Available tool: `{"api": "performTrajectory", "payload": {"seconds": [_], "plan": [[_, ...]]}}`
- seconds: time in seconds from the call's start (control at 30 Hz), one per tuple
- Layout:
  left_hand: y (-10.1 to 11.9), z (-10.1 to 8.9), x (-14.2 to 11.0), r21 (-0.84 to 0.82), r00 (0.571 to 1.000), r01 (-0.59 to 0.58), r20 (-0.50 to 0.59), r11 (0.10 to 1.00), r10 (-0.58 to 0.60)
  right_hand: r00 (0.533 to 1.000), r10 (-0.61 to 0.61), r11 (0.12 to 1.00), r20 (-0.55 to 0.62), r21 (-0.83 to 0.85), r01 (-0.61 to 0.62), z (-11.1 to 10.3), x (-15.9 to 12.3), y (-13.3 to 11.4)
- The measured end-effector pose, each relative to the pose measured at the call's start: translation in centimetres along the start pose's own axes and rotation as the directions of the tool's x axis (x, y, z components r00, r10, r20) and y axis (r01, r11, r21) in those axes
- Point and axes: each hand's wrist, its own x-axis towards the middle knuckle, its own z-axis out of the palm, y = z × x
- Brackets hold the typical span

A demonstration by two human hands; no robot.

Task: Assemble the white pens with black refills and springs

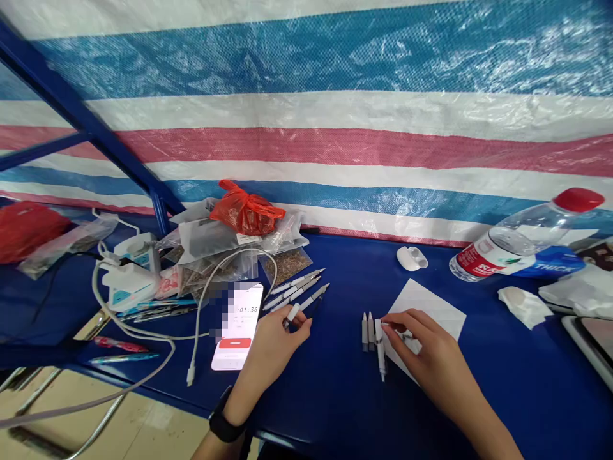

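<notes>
My left hand (275, 342), with a black watch (225, 418) on the wrist, is closed around a short white pen cap (292, 312). Just beyond it lie several white pens (292, 291) with dark tips. My right hand (426, 345) is pinched, its fingertips at the upper end of a white pen (381, 358) that points toward me. Whether the fingers grip that pen or a small piece beside it is partly hidden. Two short grey-white pen parts (364, 332) lie side by side to its left. A white paper sheet (440, 310) lies partly under my right hand.
A lit phone (239, 329) showing a timer and a white cable (198, 319) lie left. Behind are plastic bags (211, 246) and a red bag (246, 211). An earbud case (412, 258), bottle (507, 249) and crumpled tissue (524, 305) stand right.
</notes>
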Motion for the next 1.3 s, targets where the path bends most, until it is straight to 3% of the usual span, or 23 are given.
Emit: {"api": "performTrajectory", "payload": {"seconds": [0.1, 0.2, 0.3, 0.33, 0.4, 0.53, 0.7, 0.8, 1.0, 1.17, 1.3], "plan": [[-0.2, -0.1, -0.5, -0.034, 0.999, 0.018, 0.038, 0.999, -0.017, 0.996, 0.078, 0.997, -0.049, 0.013, -0.077, -0.7, -0.5, 0.6], [-0.1, 0.9, -1.7, -0.181, 0.982, 0.061, 0.188, 0.982, -0.027, 0.956, 0.279, 0.957, -0.091, 0.106, -0.269, -1.4, -1.1, 0.0], [0.3, 2.8, -3.1, -0.323, 0.934, 0.127, 0.357, 0.938, -0.003, 0.862, 0.489, 0.796, 0.132, 0.338, -0.503, -1.1, -1.8, -1.9], [0.5, 3.4, -3.5, -0.351, 0.918, 0.135, 0.397, 0.927, 0.016, 0.829, 0.484, 0.722, 0.279, 0.408, -0.559, -0.8, -2.0, -2.7], [0.8, 4.4, -4.2, -0.394, 0.889, 0.144, 0.454, 0.908, 0.056, 0.792, 0.46, 0.588, 0.401, 0.531, -0.61, 0.0, -2.3, -4.2], [1.2, 5.1, -4.7, -0.421, 0.865, 0.129, 0.49, 0.898, 0.105, 0.81, 0.494, 0.46, 0.317, 0.695, -0.552, 1.1, -2.2, -5.6], [1.5, 4.0, -4.9, -0.323, 0.893, -0.075, 0.4, 0.943, 0.208, 0.839, 0.542, 0.483, 0.05, 0.799, -0.359, -0.3, -1.6, -5.3], [1.8, 3.5, -5.4, -0.29, 0.874, -0.185, 0.387, 0.939, 0.292, 0.849, 0.52, 0.515, -0.097, 0.828, -0.221, -1.8, -1.3, -5.6], [2.8, 3.0, -6.5, -0.327, 0.824, -0.276, 0.404, 0.904, 0.398, 0.95, 0.312, 0.57, -0.035, 0.806, -0.157, -2.0, -1.3, -6.9], [2.9, 2.9, -6.4, -0.295, 0.791, -0.279, 0.468, 0.914, 0.393, 0.965, 0.26, 0.618, -0.024, 0.773, -0.147, -1.5, -1.6, -6.5], [2.8, 2.8, -6.4, -0.242, 0.763, -0.261, 0.541, 0.934, 0.353, 0.949, 0.301, 0.628, -0.095, 0.768, -0.122, -2.2, -1.7, -5.9]]}}
